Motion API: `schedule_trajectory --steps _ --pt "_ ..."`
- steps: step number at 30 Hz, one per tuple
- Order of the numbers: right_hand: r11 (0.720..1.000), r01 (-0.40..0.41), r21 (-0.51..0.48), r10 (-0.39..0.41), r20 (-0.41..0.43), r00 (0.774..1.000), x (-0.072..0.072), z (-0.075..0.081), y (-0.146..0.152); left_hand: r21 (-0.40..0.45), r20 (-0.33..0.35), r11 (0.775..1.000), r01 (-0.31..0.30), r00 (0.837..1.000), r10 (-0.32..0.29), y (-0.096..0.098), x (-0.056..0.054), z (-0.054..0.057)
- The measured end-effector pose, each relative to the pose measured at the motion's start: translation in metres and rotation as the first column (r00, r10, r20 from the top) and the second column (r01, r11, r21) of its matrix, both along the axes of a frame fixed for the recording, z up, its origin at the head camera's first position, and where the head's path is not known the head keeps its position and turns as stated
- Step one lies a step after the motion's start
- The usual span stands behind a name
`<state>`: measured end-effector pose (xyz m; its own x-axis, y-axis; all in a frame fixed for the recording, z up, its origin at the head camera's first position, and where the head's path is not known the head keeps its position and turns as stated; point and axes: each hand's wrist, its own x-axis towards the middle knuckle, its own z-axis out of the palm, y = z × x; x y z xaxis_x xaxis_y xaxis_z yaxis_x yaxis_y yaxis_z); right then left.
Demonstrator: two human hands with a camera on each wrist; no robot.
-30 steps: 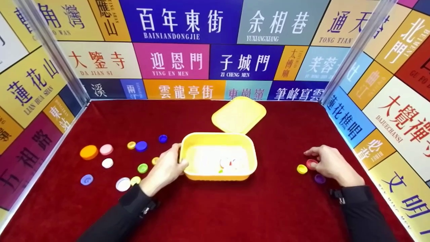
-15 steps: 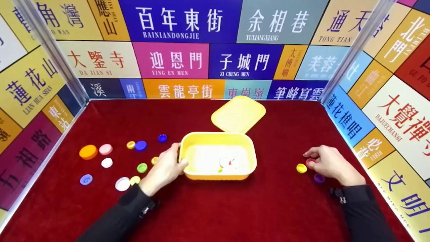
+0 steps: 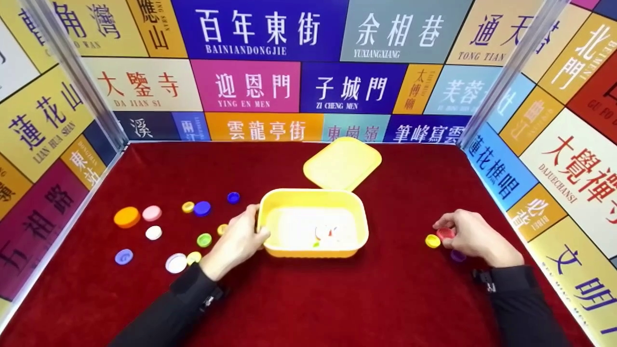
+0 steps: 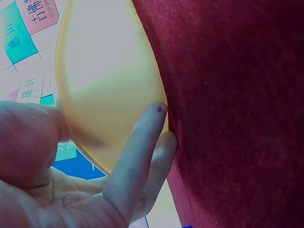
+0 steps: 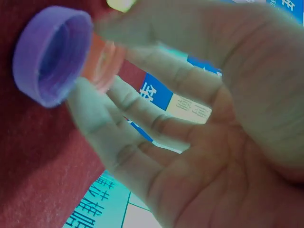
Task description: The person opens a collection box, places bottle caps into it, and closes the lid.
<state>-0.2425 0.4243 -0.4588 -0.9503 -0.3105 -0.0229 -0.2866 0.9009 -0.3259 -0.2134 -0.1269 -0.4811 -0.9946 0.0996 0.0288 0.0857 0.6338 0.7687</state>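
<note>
My left hand [image 3: 237, 242] holds the left end of a yellow plastic box [image 3: 313, 254], thumb at the rim. The left wrist view shows fingers curled along the wall of the box [image 4: 111, 109]. A small printed patch shows inside on the bottom. On the right side, my right hand [image 3: 476, 238] pinches a red bottle cap [image 3: 446, 233] between thumb and fingers. A yellow cap [image 3: 433, 241] lies just left of it. Below the hand is a purple cap [image 3: 458, 256], partly covered; in the right wrist view this purple cap [image 5: 52, 57] overlaps the red one.
The pale yellow lid [image 3: 343, 164] lies behind the box. Several caps are spread at the left, among them an orange cap [image 3: 127, 217], a pink cap [image 3: 152, 213] and a green cap [image 3: 204, 240]. Printed panels wall in the red cloth [image 3: 308, 303] at back and sides.
My right fingers have shifted slightly and more of the red cap now shows between them. The left hand and the box have stayed where they were.
</note>
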Motion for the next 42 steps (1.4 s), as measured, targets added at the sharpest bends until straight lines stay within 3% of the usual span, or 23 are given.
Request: schedule_trajectory --steps 10,19,25,33,42 --pt "0.999 -0.015 -0.041 0.008 -0.178 0.984 0.001 0.000 -0.022 0.005 0.010 1.000 -0.001 1.000 0.001 0.001 0.001 -0.001" --pt "0.988 -0.123 -0.097 0.084 -0.335 0.939 0.005 0.025 -0.078 -0.018 0.013 1.000 -0.011 1.000 0.011 0.001 0.000 -0.002" --pt "0.959 -0.251 -0.134 0.177 -0.407 0.896 0.009 0.035 -0.127 -0.014 0.019 1.000 -0.002 1.000 0.003 0.001 -0.001 -0.001" --pt "0.890 -0.435 -0.135 0.359 -0.380 0.853 0.005 0.029 -0.197 -0.014 0.002 1.000 0.001 1.000 -0.001 0.000 -0.001 -0.001" --pt "0.849 -0.519 -0.102 0.466 -0.322 0.824 0.002 0.014 -0.246 -0.022 0.013 1.000 -0.007 1.000 0.008 0.000 -0.001 -0.002"
